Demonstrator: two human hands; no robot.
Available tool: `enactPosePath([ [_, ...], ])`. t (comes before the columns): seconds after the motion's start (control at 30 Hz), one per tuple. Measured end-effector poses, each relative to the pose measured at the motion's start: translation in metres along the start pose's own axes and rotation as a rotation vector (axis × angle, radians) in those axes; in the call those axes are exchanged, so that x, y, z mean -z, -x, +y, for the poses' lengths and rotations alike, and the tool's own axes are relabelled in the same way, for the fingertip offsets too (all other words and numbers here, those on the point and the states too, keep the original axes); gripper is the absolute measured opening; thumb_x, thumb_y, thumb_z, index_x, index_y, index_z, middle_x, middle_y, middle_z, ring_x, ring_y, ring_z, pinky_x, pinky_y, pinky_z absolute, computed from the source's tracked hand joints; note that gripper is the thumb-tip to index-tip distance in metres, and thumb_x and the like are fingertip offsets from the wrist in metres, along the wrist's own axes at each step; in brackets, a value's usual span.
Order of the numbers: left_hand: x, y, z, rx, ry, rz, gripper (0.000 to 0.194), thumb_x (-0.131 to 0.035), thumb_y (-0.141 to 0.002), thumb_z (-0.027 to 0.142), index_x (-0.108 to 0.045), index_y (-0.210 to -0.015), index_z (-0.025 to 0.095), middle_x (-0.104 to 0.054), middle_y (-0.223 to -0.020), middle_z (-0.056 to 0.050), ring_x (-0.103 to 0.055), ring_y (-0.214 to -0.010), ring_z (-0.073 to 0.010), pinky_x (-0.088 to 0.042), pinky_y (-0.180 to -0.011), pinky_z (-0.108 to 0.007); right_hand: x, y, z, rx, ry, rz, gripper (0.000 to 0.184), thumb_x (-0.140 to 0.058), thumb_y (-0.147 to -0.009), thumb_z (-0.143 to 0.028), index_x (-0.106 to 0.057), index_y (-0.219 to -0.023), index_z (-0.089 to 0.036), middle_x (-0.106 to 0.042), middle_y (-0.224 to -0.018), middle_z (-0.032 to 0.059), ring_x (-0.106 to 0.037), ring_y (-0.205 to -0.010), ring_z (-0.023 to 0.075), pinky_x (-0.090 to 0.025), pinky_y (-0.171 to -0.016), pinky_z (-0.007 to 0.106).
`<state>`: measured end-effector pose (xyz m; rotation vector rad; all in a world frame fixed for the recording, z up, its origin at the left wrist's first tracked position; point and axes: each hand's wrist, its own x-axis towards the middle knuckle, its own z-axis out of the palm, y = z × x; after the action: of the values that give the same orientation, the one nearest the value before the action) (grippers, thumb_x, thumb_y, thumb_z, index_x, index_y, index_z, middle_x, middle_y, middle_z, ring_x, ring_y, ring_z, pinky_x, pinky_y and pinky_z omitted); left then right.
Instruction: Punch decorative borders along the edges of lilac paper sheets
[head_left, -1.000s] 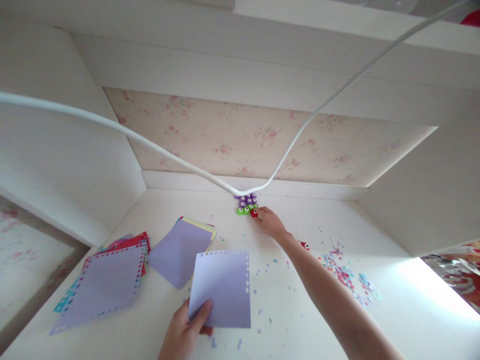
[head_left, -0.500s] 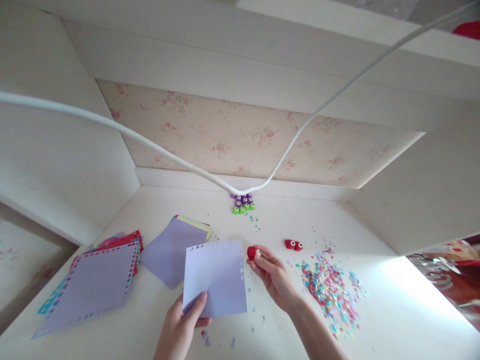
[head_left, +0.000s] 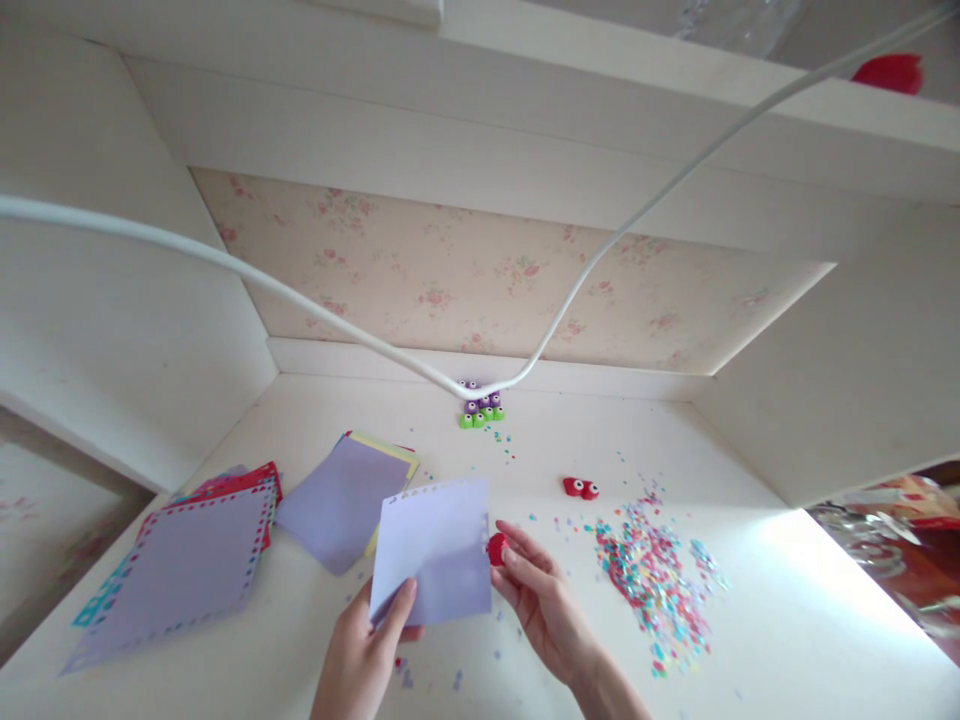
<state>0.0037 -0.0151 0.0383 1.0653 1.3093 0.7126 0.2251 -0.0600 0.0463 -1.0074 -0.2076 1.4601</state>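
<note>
My left hand (head_left: 373,637) grips a lilac sheet of paper (head_left: 435,555) by its lower left corner, thumb on top. Small punched holes run along the sheet's top edge and part of its right edge. At that right edge, my right hand (head_left: 541,600) pinches a small red craft punch (head_left: 497,549) between thumb and fingers. Whether the paper sits inside the punch's slot I cannot tell. Two more red punches (head_left: 581,488) with eye-like buttons lie on the table to the right. Purple and green punches (head_left: 481,408) stand grouped at the back, partly behind a white cable.
A punched lilac sheet (head_left: 180,560) tops a stack at left, beside plain lilac and yellow sheets (head_left: 330,500). A heap of colourful confetti (head_left: 652,570) lies at right, with scattered bits nearby. The white cable (head_left: 337,325) hangs across the view.
My right hand has brought the red punch down and slightly left, to the paper's right edge. The sheet has tilted a little in my left hand. The view has shifted slightly.
</note>
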Motion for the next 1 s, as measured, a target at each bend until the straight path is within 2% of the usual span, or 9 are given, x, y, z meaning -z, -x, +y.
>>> enactPosePath([
  [0.1, 0.003, 0.001, 0.002, -0.047, -0.005, -0.019, 0.053, -0.071, -0.074, 0.059, -0.071, -0.104, 0.017, -0.077, -0.100, -0.011, -0.074, -0.085, -0.0323, -0.063, -0.067, -0.032, -0.002, 0.002, -0.005, -0.002, 0.140, -0.049, 0.039, -0.085, -0.070, -0.033, -0.071, -0.105, -0.019, -0.071, -0.100, 0.0052, -0.066, -0.092, 0.0171, -0.049, -0.091, 0.031],
  [0.23, 0.005, 0.000, 0.003, -0.056, -0.005, -0.007, 0.053, -0.071, -0.073, 0.062, -0.072, -0.101, 0.017, -0.077, -0.101, -0.011, -0.074, -0.083, -0.0326, -0.062, -0.068, -0.032, -0.005, 0.005, -0.010, 0.059, 0.338, -0.134, 0.032, -0.084, -0.071, -0.033, -0.070, -0.096, -0.021, -0.069, -0.092, 0.0022, -0.062, -0.087, 0.0179, -0.046, -0.083, 0.030],
  [0.4, 0.006, -0.001, 0.005, -0.070, -0.030, -0.032, 0.051, -0.072, -0.071, 0.061, -0.073, -0.097, 0.018, -0.077, -0.100, -0.011, -0.075, -0.072, -0.0309, -0.062, -0.063, -0.031, 0.001, 0.003, -0.008, 0.080, 0.454, -0.146, 0.035, -0.083, -0.071, -0.034, -0.069, -0.099, -0.020, -0.069, -0.093, 0.0041, -0.062, -0.089, 0.0206, -0.045, -0.082, 0.033],
  [0.53, 0.007, -0.001, 0.007, -0.073, -0.027, -0.066, 0.050, -0.070, -0.074, 0.061, -0.073, -0.098, 0.017, -0.076, -0.102, -0.012, -0.074, -0.074, -0.0305, -0.062, -0.063, -0.032, 0.001, 0.001, -0.006, 0.016, 0.409, -0.178, 0.043, -0.084, -0.070, -0.033, -0.068, -0.107, -0.020, -0.070, -0.098, 0.0057, -0.062, -0.093, 0.0214, -0.044, -0.084, 0.033],
  [0.7, 0.004, -0.001, 0.007, -0.053, 0.032, -0.035, 0.054, -0.074, -0.070, 0.061, -0.074, -0.098, 0.016, -0.077, -0.100, -0.012, -0.074, -0.075, -0.0310, -0.063, -0.061, -0.034, -0.004, 0.004, -0.002, -0.007, 0.337, -0.220, 0.028, -0.080, -0.075, -0.035, -0.071, -0.097, -0.020, -0.070, -0.095, 0.0045, -0.062, -0.091, 0.0199, -0.045, -0.084, 0.032],
  [0.83, 0.003, 0.000, 0.005, -0.034, 0.066, -0.019, 0.053, -0.075, -0.068, 0.060, -0.075, -0.098, 0.016, -0.077, -0.096, -0.011, -0.074, -0.075, -0.0313, -0.064, -0.061, -0.036, -0.004, 0.005, 0.003, -0.055, 0.229, -0.221, 0.028, -0.078, -0.078, -0.034, -0.067, -0.103, -0.026, -0.069, -0.091, 0.0010, -0.063, -0.086, 0.0169, -0.046, -0.082, 0.031],
  [1.0, 0.004, -0.002, 0.000, -0.020, 0.077, -0.030, 0.052, -0.075, -0.070, 0.058, -0.074, -0.099, 0.015, -0.077, -0.095, -0.011, -0.074, -0.078, -0.0314, -0.064, -0.062, -0.036, -0.004, 0.004, 0.005, -0.027, 0.286, -0.221, 0.026, -0.076, -0.080, -0.037, -0.071, -0.100, -0.022, -0.069, -0.098, 0.0046, -0.062, -0.090, 0.0187, -0.045, -0.085, 0.032],
])
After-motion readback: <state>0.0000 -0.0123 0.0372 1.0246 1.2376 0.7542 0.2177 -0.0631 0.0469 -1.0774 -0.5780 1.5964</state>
